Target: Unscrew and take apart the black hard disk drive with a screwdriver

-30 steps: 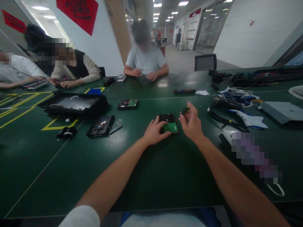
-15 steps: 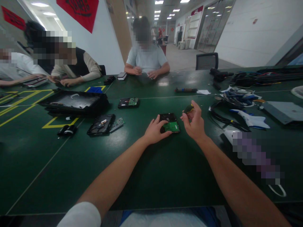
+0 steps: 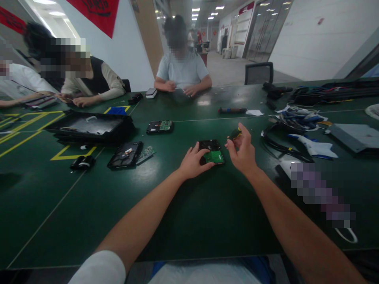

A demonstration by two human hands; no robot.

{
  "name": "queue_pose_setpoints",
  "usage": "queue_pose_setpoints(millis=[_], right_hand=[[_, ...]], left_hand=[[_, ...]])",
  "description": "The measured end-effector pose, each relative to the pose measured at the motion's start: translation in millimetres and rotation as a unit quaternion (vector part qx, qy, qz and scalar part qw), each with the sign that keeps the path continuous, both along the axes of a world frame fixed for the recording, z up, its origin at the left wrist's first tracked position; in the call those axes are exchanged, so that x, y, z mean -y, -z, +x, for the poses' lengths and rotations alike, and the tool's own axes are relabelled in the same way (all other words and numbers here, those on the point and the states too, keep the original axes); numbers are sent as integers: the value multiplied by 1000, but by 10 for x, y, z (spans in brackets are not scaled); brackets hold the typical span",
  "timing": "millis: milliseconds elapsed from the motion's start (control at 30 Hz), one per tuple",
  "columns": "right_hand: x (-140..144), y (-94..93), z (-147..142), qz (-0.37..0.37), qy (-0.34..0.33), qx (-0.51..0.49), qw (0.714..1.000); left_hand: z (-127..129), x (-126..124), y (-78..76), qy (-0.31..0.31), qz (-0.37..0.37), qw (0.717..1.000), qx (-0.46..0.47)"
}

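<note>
Hard drive [image 3: 211, 151] lies flat on the green tabletop [image 3: 189, 213], black body up with its green circuit board [image 3: 214, 157] exposed at the near edge. The left hand [image 3: 192, 162] rests on the drive's left side, fingers spread wide and pressing it down. The right hand [image 3: 243, 152] hovers just beside the drive's right edge, fingers pinched narrow around a small dark tool with a yellow-green band [image 3: 236, 134], probably a screwdriver, though the view is too soft to be sure. Its tip is hidden behind the fingers.

To do the work on the board well, as I judge it, the left hand should keep the drive from sliding while the tool comes down straight onto the fastener, not at a slant, so it does not slip onto the board. A second drive [image 3: 160, 127] and an opened one [image 3: 126, 155] lie well apart to the left, a tangle of cables [image 3: 284, 146] to the right
</note>
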State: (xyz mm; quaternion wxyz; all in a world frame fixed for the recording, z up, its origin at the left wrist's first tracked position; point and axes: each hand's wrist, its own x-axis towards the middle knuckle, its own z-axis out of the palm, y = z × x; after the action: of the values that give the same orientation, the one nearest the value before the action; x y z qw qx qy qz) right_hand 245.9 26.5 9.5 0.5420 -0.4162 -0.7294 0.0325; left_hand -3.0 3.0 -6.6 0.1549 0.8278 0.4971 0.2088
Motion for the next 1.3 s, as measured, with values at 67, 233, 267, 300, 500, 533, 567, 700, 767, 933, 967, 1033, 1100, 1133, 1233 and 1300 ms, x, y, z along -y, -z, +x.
queue_pose_setpoints(millis=[67, 233, 267, 300, 500, 533, 567, 700, 767, 933, 967, 1033, 1100, 1133, 1233, 1300], right_hand=[[0, -3, 0, -1, 1, 1, 1000], [-5, 11, 1, -8, -5, 3, 1000], [-3, 13, 0, -9, -7, 6, 1000], [0, 12, 0, -10, -8, 9, 1000], [13, 0, -5, -2, -4, 18, 1000], [13, 1, -6, -2, -4, 18, 1000], [13, 3, -6, -2, -3, 18, 1000], [14, 13, -11, -8, -1, 18, 1000], [13, 17, -13, -9, -2, 17, 1000], [7, 17, -9, -6, -8, 20, 1000], [5, 17, -8, -7, -10, 21, 1000], [3, 17, -5, -7, -14, 22, 1000], [0, 20, -5, -7, -17, 22, 1000], [-1, 21, -5, -7, -17, 22, 1000], [-3, 26, -7, -6, -15, 20, 1000], [-1, 27, -10, -6, -14, 19, 1000]], left_hand=[[-2, 0, 2, 0, -1, 1000, 0], [1, 6, -12, 2, -6, 1000, 3], [2, 7, -16, 2, -8, 1000, 4], [4, 8, -19, 2, -9, 1000, 4], [10, 11, -42, 1, -14, 1000, 4], [10, 12, -45, 1, -15, 1000, 4], [11, 13, -48, 1, -15, 1000, 3], [9, 12, -43, -2, -14, 1000, 0], [7, 10, -37, -1, -12, 1000, 0], [7, 14, -36, 1, -10, 1000, 2], [7, 15, -37, 0, -10, 1000, 2], [7, 18, -36, -2, -9, 1000, 0], [6, 18, -32, -2, -9, 1000, -1], [5, 17, -30, -2, -8, 1000, 0], [3, 13, -27, -4, -10, 1000, 1], [3, 12, -30, -5, -12, 1000, 2]])
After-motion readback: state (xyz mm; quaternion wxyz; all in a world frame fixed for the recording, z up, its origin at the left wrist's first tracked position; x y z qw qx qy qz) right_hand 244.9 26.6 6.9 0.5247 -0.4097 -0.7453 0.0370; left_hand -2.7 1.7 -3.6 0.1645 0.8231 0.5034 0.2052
